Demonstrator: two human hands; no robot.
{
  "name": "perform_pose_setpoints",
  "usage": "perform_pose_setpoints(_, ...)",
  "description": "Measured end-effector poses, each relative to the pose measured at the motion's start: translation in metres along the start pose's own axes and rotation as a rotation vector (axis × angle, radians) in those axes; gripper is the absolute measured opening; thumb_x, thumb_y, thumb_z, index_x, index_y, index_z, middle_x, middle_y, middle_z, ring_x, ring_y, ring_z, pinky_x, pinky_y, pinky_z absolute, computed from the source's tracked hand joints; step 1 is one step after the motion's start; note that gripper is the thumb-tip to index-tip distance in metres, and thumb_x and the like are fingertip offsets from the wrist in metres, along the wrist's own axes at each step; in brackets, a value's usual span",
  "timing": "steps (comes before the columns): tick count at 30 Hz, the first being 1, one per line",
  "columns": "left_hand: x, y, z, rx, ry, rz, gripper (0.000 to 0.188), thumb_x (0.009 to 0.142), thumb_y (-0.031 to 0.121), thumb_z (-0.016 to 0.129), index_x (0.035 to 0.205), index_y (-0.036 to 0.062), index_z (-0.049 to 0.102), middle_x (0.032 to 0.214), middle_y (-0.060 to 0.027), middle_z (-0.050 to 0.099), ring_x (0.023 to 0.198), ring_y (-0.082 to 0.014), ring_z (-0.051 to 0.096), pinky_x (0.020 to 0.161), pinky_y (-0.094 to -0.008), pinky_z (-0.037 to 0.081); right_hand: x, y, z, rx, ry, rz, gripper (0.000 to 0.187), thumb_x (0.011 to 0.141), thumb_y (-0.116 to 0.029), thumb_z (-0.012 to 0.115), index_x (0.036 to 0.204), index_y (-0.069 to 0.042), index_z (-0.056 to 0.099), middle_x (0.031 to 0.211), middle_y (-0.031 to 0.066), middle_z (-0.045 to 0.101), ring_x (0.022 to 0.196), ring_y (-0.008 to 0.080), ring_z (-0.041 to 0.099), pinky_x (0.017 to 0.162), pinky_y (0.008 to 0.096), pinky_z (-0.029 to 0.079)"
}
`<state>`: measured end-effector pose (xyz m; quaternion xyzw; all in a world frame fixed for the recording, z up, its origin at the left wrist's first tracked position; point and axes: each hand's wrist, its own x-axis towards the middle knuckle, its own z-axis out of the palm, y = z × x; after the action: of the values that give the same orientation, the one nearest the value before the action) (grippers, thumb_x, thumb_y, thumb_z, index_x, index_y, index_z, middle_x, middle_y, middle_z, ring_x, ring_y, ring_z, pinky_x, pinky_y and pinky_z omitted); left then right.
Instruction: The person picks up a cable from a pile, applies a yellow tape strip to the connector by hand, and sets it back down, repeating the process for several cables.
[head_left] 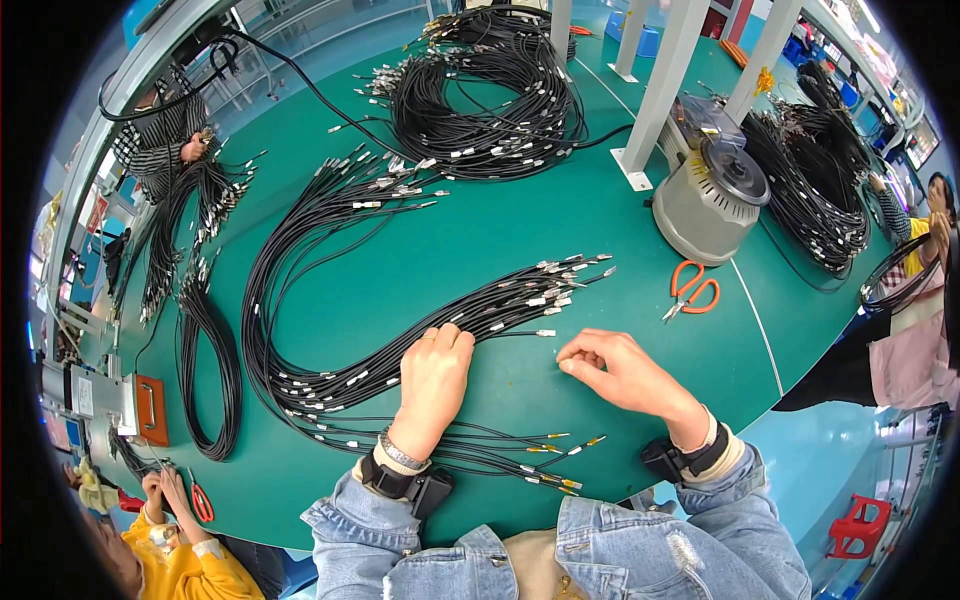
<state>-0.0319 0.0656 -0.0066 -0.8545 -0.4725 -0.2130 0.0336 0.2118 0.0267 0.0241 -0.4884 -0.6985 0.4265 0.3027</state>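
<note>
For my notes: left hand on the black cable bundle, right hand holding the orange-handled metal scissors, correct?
No: the head view shows the orange-handled metal scissors lying on the green tabletop, apart from the right hand. The left hand is on the black cable bundle.

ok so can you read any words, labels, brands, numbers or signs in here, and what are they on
No text is clear enough to quote.
White tags on the black cables: too small to make out any print.
White sheet on the grey box at the left: too small and blurred to read.
</note>
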Motion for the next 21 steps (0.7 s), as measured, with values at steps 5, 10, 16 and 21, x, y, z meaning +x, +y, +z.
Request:
perform_pose_setpoints(5, -0.002, 0.004, -0.009, -0.014, 0.055, 0.018, 0.013, 0.067, 0.003, 0.068, 0.071, 0.0051, 0.056, 0.072, -0.0055, 0.053, 0.064, -0.0239, 0.054, 0.056, -0.0324, 0.046, 0.005, 0.006, -0.002, -0.020, 0.093, 0.072, 0.015, 0.087, -0.012, 0.058, 0.092, 0.002, 0.061, 0.075, 0.0060, 0.056, 0.064, 0.0120, 0.051, 0.059, 0.0277, 0.043)
perform_pose_setpoints(10, -0.010, 0.014, -0.028, -0.096, 0.134, 0.016, 0.015, 0.065, 0.002, 0.069, 0.071, 0.0048, 0.055, 0.073, -0.0060, 0.055, 0.064, -0.0238, 0.054, 0.056, -0.0327, 0.045, 0.011, 0.014, -0.001, 0.408, 0.250, 0.161, 0.015, 0.089, -0.011, 0.056, 0.097, 0.001, 0.061, 0.080, 0.0038, 0.058, 0.068, 0.0096, 0.052, 0.063, 0.0246, 0.044)
perform_pose_setpoints(16, -0.007, 0.026, -0.035, -0.268, 0.091, 0.008, 0.018, 0.067, 0.002, 0.069, 0.079, 0.0030, 0.057, 0.078, -0.0068, 0.059, 0.069, -0.0239, 0.057, 0.060, -0.0312, 0.047, 0.008, 0.015, -0.001, 0.520, 0.110, 0.115, 0.015, 0.090, -0.009, 0.053, 0.098, 0.001, 0.060, 0.083, 0.0026, 0.059, 0.070, 0.0081, 0.052, 0.063, 0.0230, 0.044)
perform_pose_setpoints(21, 0.019, 0.059, -0.032, -0.652, -0.012, -0.016, 0.015, 0.075, 0.003, 0.067, 0.087, 0.0005, 0.058, 0.079, -0.0090, 0.061, 0.070, -0.0190, 0.060, 0.061, -0.0279, 0.048, 0.003, 0.010, -0.001, 0.497, 0.044, 0.042, 0.014, 0.090, -0.008, 0.054, 0.098, 0.001, 0.061, 0.082, 0.0023, 0.059, 0.070, 0.0076, 0.052, 0.064, 0.0225, 0.044)
